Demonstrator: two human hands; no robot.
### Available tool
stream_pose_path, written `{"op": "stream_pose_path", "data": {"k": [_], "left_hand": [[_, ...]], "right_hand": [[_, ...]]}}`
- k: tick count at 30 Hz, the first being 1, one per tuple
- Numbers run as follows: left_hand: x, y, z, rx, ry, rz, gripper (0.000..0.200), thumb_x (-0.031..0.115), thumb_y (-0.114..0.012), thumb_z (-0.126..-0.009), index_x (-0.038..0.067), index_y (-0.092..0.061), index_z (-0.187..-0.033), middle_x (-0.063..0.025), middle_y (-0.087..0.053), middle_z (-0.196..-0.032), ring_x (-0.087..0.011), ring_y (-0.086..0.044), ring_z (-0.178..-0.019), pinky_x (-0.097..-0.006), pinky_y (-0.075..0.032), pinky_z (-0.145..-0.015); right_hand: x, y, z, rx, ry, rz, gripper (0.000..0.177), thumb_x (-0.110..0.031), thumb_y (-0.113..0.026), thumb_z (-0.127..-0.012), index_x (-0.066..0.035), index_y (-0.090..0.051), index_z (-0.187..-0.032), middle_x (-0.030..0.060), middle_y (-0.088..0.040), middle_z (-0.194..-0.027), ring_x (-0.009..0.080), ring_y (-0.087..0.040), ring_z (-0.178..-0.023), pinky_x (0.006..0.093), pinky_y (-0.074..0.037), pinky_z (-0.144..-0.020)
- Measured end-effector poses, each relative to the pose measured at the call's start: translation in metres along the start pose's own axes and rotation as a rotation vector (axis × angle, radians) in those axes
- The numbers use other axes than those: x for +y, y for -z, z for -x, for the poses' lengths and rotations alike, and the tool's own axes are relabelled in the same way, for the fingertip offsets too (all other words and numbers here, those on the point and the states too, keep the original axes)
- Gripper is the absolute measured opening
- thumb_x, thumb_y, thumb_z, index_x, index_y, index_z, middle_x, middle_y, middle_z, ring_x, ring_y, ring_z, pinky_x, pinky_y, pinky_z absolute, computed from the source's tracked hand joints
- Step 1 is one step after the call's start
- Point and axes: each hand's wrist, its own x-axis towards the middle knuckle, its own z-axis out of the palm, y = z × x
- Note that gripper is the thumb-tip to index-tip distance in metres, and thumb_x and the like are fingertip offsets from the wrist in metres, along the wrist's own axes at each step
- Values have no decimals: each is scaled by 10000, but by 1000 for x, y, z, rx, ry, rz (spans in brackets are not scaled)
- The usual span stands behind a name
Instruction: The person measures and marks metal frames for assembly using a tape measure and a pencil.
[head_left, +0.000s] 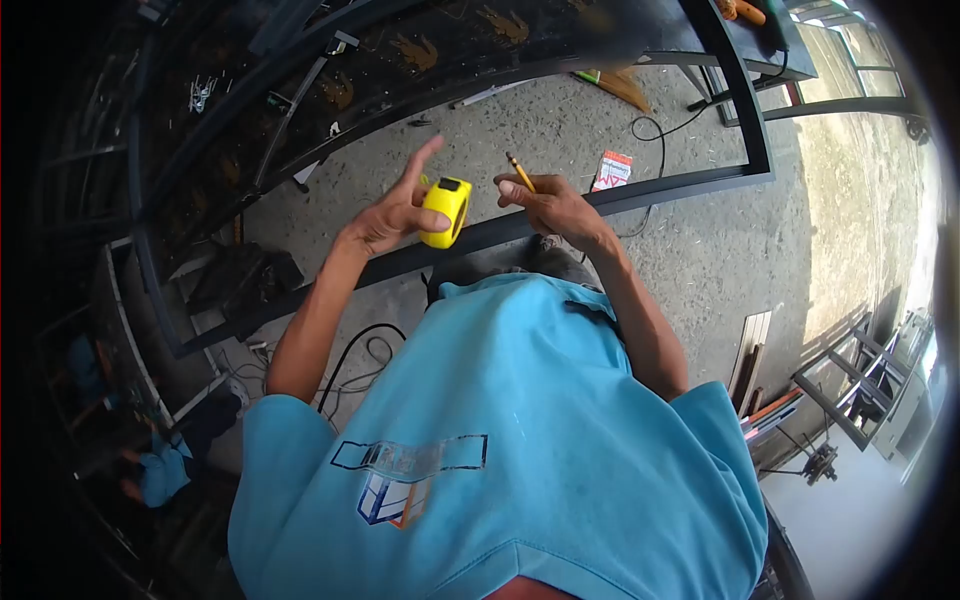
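Observation:
A yellow tape measure with a black patch is held in my left hand, its thumb across the lower part and the index finger stretched up. My right hand grips a yellow pencil between thumb and fingers, its dark end pointing up and to the left. Both hands are over the near bar of a dark metal frame, in front of my body. Whether either hand touches the bar is unclear.
A red and white packet lies on the concrete floor near a black cable. Dark panels with gold ornaments stretch across the top. Metal frames stand at right. A person in blue is at lower left.

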Motion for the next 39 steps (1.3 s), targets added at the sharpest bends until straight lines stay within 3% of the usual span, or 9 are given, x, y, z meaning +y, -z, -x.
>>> {"op": "stream_pose_path", "data": {"k": [3, 7, 9, 11, 12, 19, 27, 31, 39], "left_hand": [[-68, -65, 4, -181, 85, 7, 1290, 255, -825, -559, 198, 112, -1444, -198, -501, -1179, -259, -543, -1074, -371, -406, -948], [-112, -114, -14, -85, -28, 59, 1100, 504, -697, -737, 142, 59, -1450, -189, -471, -1242, -216, -496, -1134, -323, -392, -951], [-105, -128, -18, 20, -41, -473, 658, 418, -549, -883, 81, -294, -1388, -118, -542, -1128, -165, -546, -998, -273, -420, -864], [-81, -118, -8, -55, 164, -438, 341, 312, -464, -938, 31, -557, -1107, -51, -581, -944, -102, -534, -836, -246, -422, -742], [-72, -114, -1, 55, 149, -521, 249, 242, -488, -914, 16, -587, -942, -19, -564, -795, -72, -482, -721, -248, -405, -645], [-65, -11, 40, 207, 334, -983, 301, 281, -579, -838, -19, -577, -808, -73, -553, -648, -126, -493, -603, -318, -387, -564], [-73, -10, 41, 497, 231, -1110, 361, 355, -565, -854, -5, -583, -862, -143, -552, -668, -210, -512, -609, -367, -392, -593], [-63, -30, 35, 500, 391, -1151, 341, 336, -521, -882, 13, -616, -938, -162, -628, -787, -299, -586, -698, -406, -433, -652], [-106, -16, 21, 591, 429, -1208, 351, 293, -443, -924, -11, -606, -988, -212, -630, -919, -347, -616, -848, -438, -459, -734]], "right_hand": [[28, 18, 10, -474, -25, 246, 576, -507, -708, -730, 23, -644, -944, 56, -582, -663, 101, -457, -482, 274, -340, -423], [51, 33, 46, -560, 7, -51, 386, -237, -811, -669, -6, -642, -928, 43, -640, -787, 143, -574, -755, 245, -445, -661], [47, 68, 59, -432, 33, 60, 314, -150, -782, -690, -5, -641, -931, 45, -643, -786, 133, -568, -728, 249, -434, -639], [38, 142, 73, -92, 42, 56, 291, -128, -761, -704, 2, -639, -933, 34, -640, -781, 108, -543, -678, 239, -410, -590], [40, 187, 80, 105, 55, 97, 291, -134, -756, -709, 5, -638, -936, 27, -629, -762, 91, -521, -640, 229, -389, -556], [93, 441, 109, 1043, 237, 14, 340, -200, -700, -769, -1, -657, -1041, 1, -535, -617, 47, -406, -471, 185, -299, -420], [122, 460, 70, 1186, 242, 305, 319, -257, -686, -778, -67, -683, -1034, 98, -673, -802, 130, -579, -561, 223, -402, -439], [121, 461, 84, 1034, 31, 346, 384, -370, -654, -812, -100, -661, -1084, 55, -590, -601, 52, -375, -402, 212, -259, -358], [125, 458, 80, 977, 19, 340, 389, -404, -597, -862, -76, -647, -1066, 7, -489, -530, 40, -346, -393, 196, -238, -361]]}}
